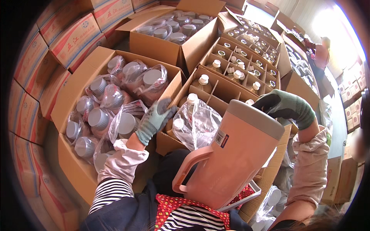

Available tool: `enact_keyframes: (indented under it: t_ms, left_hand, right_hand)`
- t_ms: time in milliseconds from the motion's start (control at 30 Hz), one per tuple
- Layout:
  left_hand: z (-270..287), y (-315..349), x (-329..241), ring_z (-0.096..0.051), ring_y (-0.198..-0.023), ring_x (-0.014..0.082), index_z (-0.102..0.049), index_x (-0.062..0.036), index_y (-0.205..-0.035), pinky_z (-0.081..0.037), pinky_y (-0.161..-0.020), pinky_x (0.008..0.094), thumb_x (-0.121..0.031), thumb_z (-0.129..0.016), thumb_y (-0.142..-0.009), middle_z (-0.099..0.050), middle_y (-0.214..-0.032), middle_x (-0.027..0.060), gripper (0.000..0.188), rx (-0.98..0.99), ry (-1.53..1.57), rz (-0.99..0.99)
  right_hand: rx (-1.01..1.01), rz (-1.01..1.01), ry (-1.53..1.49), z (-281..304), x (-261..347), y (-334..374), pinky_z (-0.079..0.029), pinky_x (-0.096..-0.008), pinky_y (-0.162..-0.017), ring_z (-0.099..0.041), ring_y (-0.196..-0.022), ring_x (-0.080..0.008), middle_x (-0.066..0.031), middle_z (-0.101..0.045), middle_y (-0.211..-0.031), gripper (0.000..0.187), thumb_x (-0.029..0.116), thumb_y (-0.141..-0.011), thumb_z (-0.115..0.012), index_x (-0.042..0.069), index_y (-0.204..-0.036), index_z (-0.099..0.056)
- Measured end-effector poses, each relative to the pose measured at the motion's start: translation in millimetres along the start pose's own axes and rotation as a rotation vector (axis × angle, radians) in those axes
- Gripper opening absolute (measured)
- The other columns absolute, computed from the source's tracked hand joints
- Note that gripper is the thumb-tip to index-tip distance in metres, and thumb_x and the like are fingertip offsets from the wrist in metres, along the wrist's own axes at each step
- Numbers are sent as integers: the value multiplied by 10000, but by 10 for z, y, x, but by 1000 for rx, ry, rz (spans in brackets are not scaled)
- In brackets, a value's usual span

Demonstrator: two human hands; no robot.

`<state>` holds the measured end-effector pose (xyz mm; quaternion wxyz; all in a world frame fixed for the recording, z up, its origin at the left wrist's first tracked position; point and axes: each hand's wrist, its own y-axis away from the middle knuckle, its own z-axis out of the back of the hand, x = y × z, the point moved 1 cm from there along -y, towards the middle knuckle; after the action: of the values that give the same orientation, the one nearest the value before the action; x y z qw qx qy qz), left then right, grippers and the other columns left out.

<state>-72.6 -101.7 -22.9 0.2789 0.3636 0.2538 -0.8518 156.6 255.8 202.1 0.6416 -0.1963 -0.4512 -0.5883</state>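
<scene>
A large pink jug (235, 154) with a side handle and a grey end leans in front of my body, its grey end up and to the right. My right hand (287, 107), in a grey-green glove, curls its fingers over that end; the jug hides some fingertips. My left hand (156, 117), gloved alike, rests with fingers apart at the near edge of a carton (175, 88). That carton holds pink jugs with grey ends (98, 118), wrapped in clear plastic. Beside the left hand, a crumpled clear plastic bag (198, 125) lies over white-capped bottles (192, 99).
Ahead, a divided carton (221, 92) holds more white-capped bottles. Another open carton (200, 38) of wrapped jugs stands farther back. Closed cartons (83, 36) are stacked along the left. More wrapped jugs (273, 196) lie at lower right. Another person (320, 56) is at the far right.
</scene>
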Motion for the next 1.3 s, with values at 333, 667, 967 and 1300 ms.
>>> enact_keyframes:
  t_ms: [333, 667, 967, 1300]
  left_hand:
    - [-668, -118, 183, -724, -1020, 406, -643, -93, -1325, -553, -923, 494, -546, -776, -844, -745, -1106, 225, 674, 195, -456, 272]
    - [-383, -680, -1242, -623, -754, 49, -750, -39, -1108, -506, -685, 215, -173, -768, -971, -727, -930, -19, 193, 66, 1196, 321]
    - [-413, -1230, -1727, -687, -1039, 204, -588, 22, -1343, -592, -951, 348, -125, -549, -1082, -685, -1201, 116, 302, 480, 1879, 0]
    - [-572, -1246, -939, -676, -955, 99, -665, 29, -1189, -564, -886, 255, -80, -770, -921, -737, -1081, 67, 307, 122, 842, 34]
  right_hand:
    - [-172, -614, 631, -299, 703, -387, -583, -336, -824, -737, -864, -230, -154, -776, -1004, 445, 379, -894, -768, -14, -1102, -760]
    - [-592, -667, -153, -191, 340, -500, -573, -362, -567, -683, -613, -205, -143, -721, -841, 803, 725, -814, -755, -13, -1128, -724]
    - [-711, 182, -1197, 16, -657, -153, -629, -377, -844, -734, -983, -239, -177, -717, -1132, 266, 60, -1000, -651, -63, -1235, -646]
    - [-1232, 204, 518, -945, -641, 299, -538, -342, -882, -653, -1002, -217, -128, -682, -1114, 189, 130, -975, -646, 40, -1139, -675]
